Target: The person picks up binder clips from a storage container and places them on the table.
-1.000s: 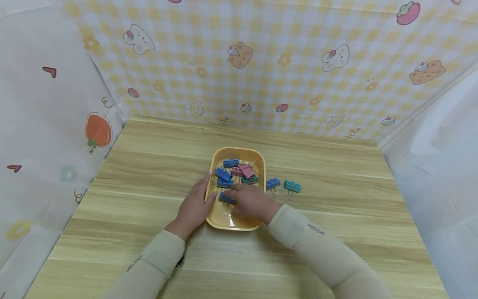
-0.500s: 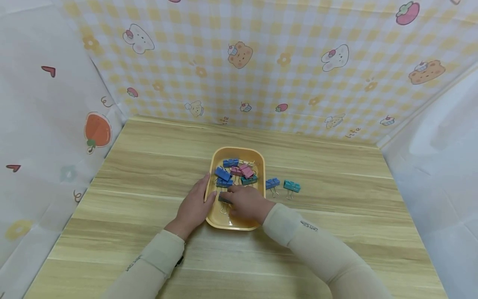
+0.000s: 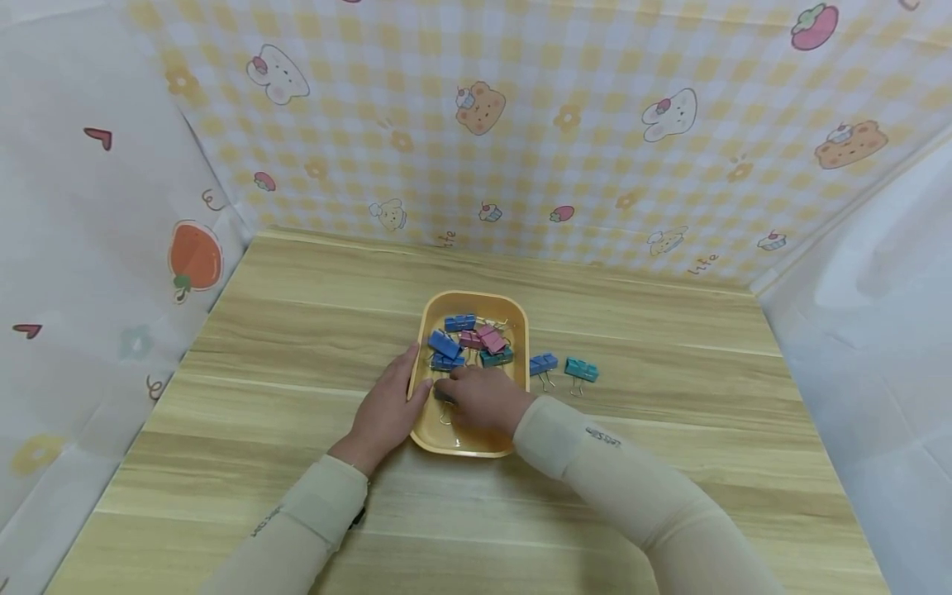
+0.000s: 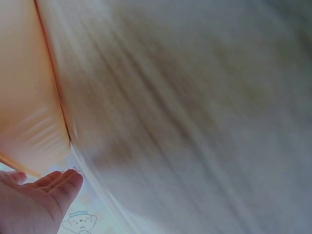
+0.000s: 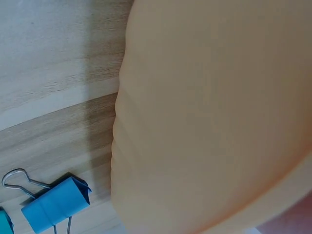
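A yellow-orange tray (image 3: 467,452) stands on the wooden table with several blue, pink and green binder clips in it. My left hand (image 3: 385,409) holds its left side, long fingers along the outer wall and thumb over the rim. In the left wrist view, the fingers (image 4: 68,187) lie extended beside the tray wall (image 4: 29,87). Inside the tray my right hand (image 3: 485,399) reaches down with bent fingers and grips a dark blue binder clip (image 3: 444,394), largely covered by the fingers. One wire handle sticks out toward the front. Pink binder clips (image 3: 491,338) lie behind that hand.
Just right of the tray lie a blue binder clip (image 3: 544,364) and a teal binder clip (image 3: 582,369). The right wrist view shows the blue clip (image 5: 56,204) close to the tray's outer wall. A patterned yellow-and-white cloth (image 3: 565,165) hangs behind the table.
My right hand has shifted slightly left, its fingers covering more of the dark blue binder clip. The left hand and the clips on the table stay put.
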Motion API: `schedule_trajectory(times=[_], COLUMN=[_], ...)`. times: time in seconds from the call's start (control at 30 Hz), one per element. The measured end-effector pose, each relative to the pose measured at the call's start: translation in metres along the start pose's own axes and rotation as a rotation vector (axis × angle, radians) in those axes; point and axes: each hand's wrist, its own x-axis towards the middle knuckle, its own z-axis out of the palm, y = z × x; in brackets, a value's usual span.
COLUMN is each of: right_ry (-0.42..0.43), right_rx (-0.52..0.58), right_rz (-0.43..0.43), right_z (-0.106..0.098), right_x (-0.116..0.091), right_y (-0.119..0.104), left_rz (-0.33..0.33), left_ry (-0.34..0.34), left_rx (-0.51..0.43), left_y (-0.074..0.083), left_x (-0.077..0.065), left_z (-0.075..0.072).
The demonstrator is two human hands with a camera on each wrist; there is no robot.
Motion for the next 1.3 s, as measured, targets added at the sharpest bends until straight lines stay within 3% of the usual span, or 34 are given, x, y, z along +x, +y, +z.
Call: schedule_trajectory(times=[0.4,0.9,1.3], right_ry=[-0.057,-0.028,-0.029], right_rx=[-0.057,-0.145,-0.124], right_rz=[0.01,-0.042,-0.049], right_z=[-0.0053,-0.0037,-0.0031], right_x=[0.0061,0.0093,0.0107], right_y=[-0.0068,-0.0061,-0.0063], left_rz=[0.019,0.026,0.028], left_ry=[0.012,0.018,0.022], left_rx=[-0.003,-0.01,-0.017], left_y=[-0.0004,-0.0009,-0.0002], left_x=[0.0007,-0.0002,-0.0011], left_z=[0.0006,0.0002,0.0])
